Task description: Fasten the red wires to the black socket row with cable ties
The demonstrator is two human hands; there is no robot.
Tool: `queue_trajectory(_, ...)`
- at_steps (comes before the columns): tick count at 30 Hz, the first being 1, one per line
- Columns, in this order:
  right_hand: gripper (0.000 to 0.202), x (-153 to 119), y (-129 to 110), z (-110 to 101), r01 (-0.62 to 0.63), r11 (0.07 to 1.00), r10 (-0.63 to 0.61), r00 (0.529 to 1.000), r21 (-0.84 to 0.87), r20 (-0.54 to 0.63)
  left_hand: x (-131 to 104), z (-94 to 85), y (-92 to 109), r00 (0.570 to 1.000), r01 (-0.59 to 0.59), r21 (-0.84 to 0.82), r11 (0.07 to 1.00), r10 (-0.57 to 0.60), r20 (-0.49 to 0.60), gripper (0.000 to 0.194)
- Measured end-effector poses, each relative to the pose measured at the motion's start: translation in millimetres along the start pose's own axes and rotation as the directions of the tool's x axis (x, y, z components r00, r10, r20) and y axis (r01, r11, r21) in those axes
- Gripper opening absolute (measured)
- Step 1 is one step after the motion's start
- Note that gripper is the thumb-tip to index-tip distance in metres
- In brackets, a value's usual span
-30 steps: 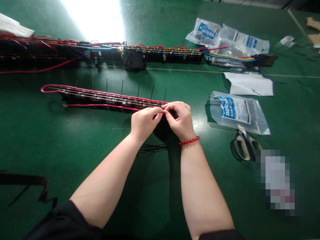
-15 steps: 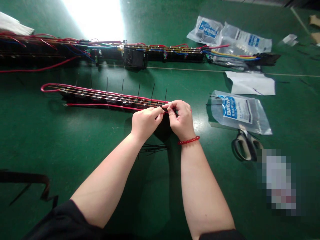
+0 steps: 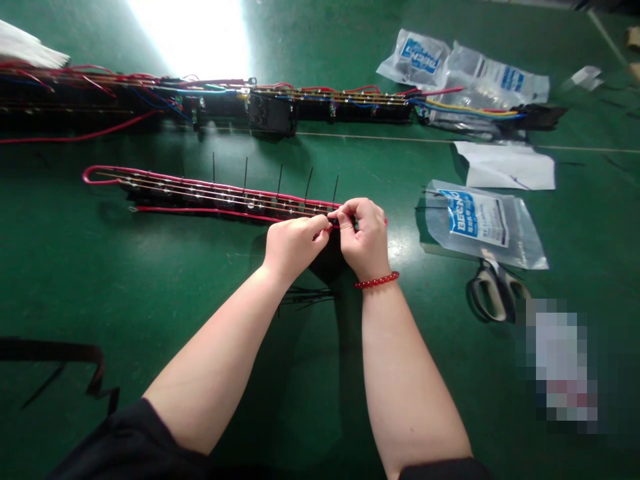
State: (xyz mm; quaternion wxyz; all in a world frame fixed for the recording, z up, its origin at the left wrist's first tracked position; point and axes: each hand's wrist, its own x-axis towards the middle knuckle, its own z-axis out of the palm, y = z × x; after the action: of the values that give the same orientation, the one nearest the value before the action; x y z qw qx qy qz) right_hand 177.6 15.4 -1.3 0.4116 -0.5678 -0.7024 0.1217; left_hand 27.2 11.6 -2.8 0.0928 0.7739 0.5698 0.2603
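A long black strip assembly point(image 3: 227, 199) with thin rods and metal contacts lies on the green table. A red wire point(image 3: 173, 177) bends round its left end and follows both long edges. Several black cable ties point(image 3: 280, 179) stand up from its far edge. At the assembly's right end, my left hand point(image 3: 295, 245) is closed in a pinch. Close beside it, my right hand point(image 3: 365, 239) pinches too, thumb against forefinger. Between the fingertips is a small dark piece, seemingly a cable tie, mostly hidden by the fingers.
A longer wired assembly point(image 3: 350, 110) lies across the back. On the right are a labelled plastic bag point(image 3: 520, 230), black-handled scissors point(image 3: 493, 293) and a white paper point(image 3: 510, 167). Loose black ties point(image 3: 305, 295) lie below my hands. A black strap point(image 3: 50, 350) is at lower left.
Both hands stay pinched at the assembly's right end, with only slight finger movement. The whole view has shifted a little.
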Motion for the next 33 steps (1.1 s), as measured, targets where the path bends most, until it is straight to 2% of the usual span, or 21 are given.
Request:
queue_trajectory(5,0.008,-2,-1,2,-0.004,1.000,0.004,0.999,-0.009,-0.046,-1,-1.1,0,0.999,-0.047,0.021,0.999,0.047,-0.015,0.018)
queue_trajectory(15,0.009,-3,2,2,0.034,0.999,-0.036,0.996,-0.031,-0.077,2,-3.9,-6,0.986,-0.118,0.046,0.992,0.122,-0.114,0.016)
queue_trajectory(25,0.011,-3,4,2,-0.001,0.998,-0.006,0.994,-0.070,-0.108,4,-2.7,-8,0.984,-0.145,-0.029,0.989,0.141,-0.114,0.018)
queue_trajectory(30,0.006,-5,1,1,0.082,0.991,-0.092,0.991,-0.106,-0.100,5,-1.3,-8,0.987,-0.122,-0.022,0.992,0.119,-0.106,0.014)
queue_trajectory(33,0.017,-4,-7,-5,0.072,0.996,-0.079,0.987,-0.057,-0.140,5,-0.9,-9,0.986,-0.140,-0.022,0.990,0.138,-0.090,0.015)
